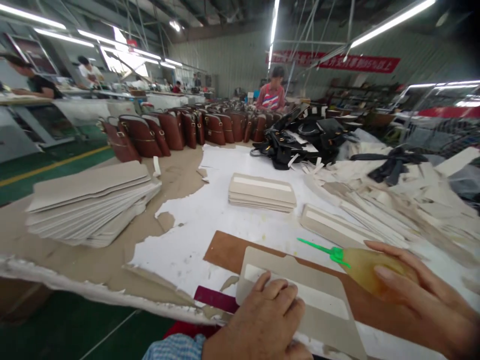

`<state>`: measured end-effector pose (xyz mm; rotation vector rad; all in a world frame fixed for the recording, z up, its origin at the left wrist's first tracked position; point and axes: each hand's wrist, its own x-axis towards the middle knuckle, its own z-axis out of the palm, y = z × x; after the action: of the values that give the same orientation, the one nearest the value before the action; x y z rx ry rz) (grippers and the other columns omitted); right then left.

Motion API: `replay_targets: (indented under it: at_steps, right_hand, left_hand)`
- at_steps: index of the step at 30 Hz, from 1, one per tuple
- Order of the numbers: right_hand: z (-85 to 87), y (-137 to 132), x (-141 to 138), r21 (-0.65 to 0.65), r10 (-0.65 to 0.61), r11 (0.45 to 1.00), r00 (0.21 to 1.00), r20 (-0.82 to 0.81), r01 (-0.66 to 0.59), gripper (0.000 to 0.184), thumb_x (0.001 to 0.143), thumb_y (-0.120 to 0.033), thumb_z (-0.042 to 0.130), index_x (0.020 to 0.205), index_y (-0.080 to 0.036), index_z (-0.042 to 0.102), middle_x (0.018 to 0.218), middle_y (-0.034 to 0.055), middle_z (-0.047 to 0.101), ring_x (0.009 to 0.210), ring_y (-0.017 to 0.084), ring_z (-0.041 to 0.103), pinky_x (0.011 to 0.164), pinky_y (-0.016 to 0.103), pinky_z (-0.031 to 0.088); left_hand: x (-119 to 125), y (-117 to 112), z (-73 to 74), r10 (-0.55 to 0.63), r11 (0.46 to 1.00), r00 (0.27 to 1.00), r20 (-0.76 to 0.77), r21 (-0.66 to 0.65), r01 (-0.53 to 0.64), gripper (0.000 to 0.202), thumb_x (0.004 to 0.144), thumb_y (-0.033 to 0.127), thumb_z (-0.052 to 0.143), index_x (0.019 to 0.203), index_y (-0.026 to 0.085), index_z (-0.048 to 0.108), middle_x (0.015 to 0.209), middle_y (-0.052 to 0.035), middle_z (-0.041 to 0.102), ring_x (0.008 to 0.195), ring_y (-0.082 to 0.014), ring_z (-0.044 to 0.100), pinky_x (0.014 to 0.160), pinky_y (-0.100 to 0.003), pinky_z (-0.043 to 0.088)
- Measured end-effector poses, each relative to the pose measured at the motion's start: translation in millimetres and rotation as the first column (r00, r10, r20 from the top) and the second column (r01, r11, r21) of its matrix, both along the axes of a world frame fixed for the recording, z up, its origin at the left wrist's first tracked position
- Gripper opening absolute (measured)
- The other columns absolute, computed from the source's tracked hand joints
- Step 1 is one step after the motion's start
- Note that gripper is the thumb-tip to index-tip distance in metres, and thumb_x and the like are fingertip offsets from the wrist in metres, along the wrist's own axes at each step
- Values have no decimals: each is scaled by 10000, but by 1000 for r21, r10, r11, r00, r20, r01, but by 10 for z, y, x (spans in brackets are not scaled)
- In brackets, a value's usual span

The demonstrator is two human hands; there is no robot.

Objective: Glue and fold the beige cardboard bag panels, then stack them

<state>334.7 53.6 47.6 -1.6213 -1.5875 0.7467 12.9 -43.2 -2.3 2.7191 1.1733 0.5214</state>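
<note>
My left hand (264, 317) presses down on a beige panel (318, 280), its fingers lying over the white strip (326, 300) that runs along the panel. Under the panel's far edge lies a brown leather-like piece (225, 250). A purple strip (215, 298) rests at the table edge by my left wrist. In my right hand (420, 285) is a yellowish squeeze bottle (369, 270), tilted over the brown piece. Its long green nozzle (318, 245) points left, above the white sheet. The tip is apart from the panel.
Stacked beige panels stand ahead (262, 192) and to the left (90, 200). Another panel pile (333, 222) lies near the bottle. Brown bags (146, 135) line the far side, with black bags (296, 140) and scraps (408, 190) to the right. A co-worker (273, 95) is beyond.
</note>
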Motion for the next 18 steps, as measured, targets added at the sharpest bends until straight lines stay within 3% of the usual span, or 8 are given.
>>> replay_targets:
  at_steps: [4,8,11,18]
  right_hand:
    - [-8,-18,-370,91,78,992,985,152,-93,548,880,-691,639,1282,-318,651,1178,101,773,1048,351,739,804,419,619]
    - [121,-68,-852,67,139,985,960,244,-159,638,746,-752,698,1158,-272,616,1021,78,774,861,305,739,709,382,605]
    - [257,-69,-1135,60,219,967,929,300,-247,590,724,-747,689,1057,-264,628,893,52,761,745,275,718,665,368,581]
    - [318,-13,-1404,123,292,926,884,364,-357,509,836,-733,596,1009,-257,646,823,35,748,726,265,718,660,366,543]
  left_hand:
    - [-5,-20,26,0,999,1000,10,34,0,530,1074,596,511,1339,142,586,1444,-107,619,1372,-267,507,1270,-448,291]
    - [-11,-32,48,-2,999,1000,19,38,2,525,1071,596,528,1313,135,595,1404,-110,637,1347,-274,523,1252,-456,306]
    - [-11,-33,47,-3,998,1000,15,55,2,556,1078,630,486,1293,130,602,1380,-105,643,1334,-272,531,1236,-454,321]
    - [4,-18,34,-4,997,1000,-3,81,4,620,1070,674,456,1273,116,635,1339,-122,667,1292,-272,555,1219,-463,351]
